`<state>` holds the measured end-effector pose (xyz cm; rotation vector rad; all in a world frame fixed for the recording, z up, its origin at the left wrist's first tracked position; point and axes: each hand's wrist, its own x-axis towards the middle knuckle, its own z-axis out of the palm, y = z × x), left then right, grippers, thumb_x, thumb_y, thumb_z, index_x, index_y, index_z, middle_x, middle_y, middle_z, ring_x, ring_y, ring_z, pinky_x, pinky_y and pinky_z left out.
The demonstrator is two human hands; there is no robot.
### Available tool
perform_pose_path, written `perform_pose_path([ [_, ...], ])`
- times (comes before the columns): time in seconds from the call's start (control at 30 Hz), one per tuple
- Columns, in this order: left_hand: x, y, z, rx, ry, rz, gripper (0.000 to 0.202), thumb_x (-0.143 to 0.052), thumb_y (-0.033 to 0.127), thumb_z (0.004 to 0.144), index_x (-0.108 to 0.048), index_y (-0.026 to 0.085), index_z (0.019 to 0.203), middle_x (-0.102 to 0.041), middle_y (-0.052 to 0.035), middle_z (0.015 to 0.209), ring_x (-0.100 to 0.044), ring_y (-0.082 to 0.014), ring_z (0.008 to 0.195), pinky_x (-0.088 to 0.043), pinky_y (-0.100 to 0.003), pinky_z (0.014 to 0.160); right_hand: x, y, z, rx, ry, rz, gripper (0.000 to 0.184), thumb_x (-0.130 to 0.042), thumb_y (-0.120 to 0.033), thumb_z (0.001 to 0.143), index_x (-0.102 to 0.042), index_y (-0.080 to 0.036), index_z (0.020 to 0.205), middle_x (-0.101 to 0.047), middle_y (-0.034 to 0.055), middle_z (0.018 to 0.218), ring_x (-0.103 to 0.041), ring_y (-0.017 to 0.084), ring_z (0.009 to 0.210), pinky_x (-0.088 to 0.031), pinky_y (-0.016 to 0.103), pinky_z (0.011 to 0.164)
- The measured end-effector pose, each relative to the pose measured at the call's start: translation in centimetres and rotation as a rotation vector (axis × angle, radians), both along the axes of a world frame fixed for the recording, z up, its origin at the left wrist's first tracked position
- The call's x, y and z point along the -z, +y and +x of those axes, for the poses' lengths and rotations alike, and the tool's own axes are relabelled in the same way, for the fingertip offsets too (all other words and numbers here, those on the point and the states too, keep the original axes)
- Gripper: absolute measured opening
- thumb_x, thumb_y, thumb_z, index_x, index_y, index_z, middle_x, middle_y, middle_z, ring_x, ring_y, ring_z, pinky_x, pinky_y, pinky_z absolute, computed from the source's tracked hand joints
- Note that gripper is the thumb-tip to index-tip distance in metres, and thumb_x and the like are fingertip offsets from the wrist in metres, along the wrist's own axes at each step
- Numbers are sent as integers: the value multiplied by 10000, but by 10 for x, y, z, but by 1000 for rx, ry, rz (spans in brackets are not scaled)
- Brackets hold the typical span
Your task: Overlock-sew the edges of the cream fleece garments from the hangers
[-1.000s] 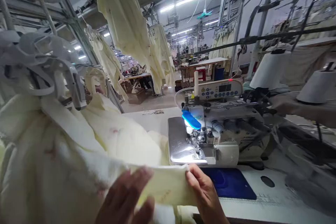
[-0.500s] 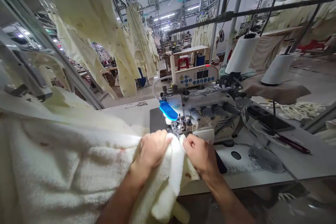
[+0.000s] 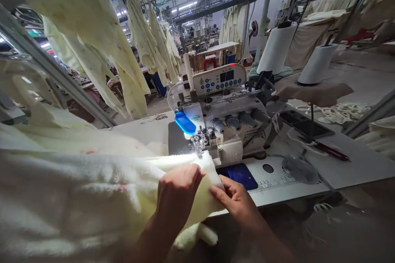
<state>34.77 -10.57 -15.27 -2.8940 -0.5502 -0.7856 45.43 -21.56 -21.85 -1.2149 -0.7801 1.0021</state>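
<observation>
A cream fleece garment (image 3: 92, 197) spreads from the left across to the front of an overlock sewing machine (image 3: 228, 123). Its top edge reaches the lit presser foot (image 3: 199, 148). My left hand (image 3: 179, 189) is closed on the fabric just in front of the foot, its fingertips partly hidden. To its right, my right hand (image 3: 236, 197) pinches the garment's right edge between thumb and fingers. A blue lamp cover (image 3: 185, 122) sits just above the needle area.
Two white thread cones (image 3: 276, 49) stand behind the machine on the right. Dark red tweezers (image 3: 331, 151) and a clear round dish (image 3: 299, 170) lie on the white table (image 3: 333, 172). Cream garments (image 3: 123, 70) hang at the left beside a metal post (image 3: 74, 78).
The fabric between my hands, bunched before, is now spread flatter with its edge at the foot. My right hand has moved down from the foot, uncovering a dark blue plate. The view has shifted.
</observation>
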Motion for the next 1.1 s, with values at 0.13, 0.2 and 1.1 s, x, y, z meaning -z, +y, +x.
perform_pose_path([
  [0.13,-1,18,12,-63,14,111,347,-385,317,925,-455,174,617,-479,27,531,-433,-86,476,-235,-230,490,-1,16,2,152,-223,-24,406,-439,-519,862,-509,-159,689,-441,-14,622,-383,119,586,-289,216,511],
  [0.2,-3,31,19,-61,105,100,330,-386,330,920,-466,179,637,-508,22,564,-459,-93,496,-229,-240,488,1,24,3,245,-283,-31,318,-447,-473,866,-485,-177,754,-401,-39,564,-358,109,532,-261,215,481],
  [1.1,12,47,20,44,211,3,323,-342,385,919,-572,169,988,-655,-96,942,-616,-234,874,-449,-352,725,0,26,7,247,-159,-49,350,-484,-334,854,-394,-188,1160,-431,-83,489,-366,90,425,-270,182,403],
])
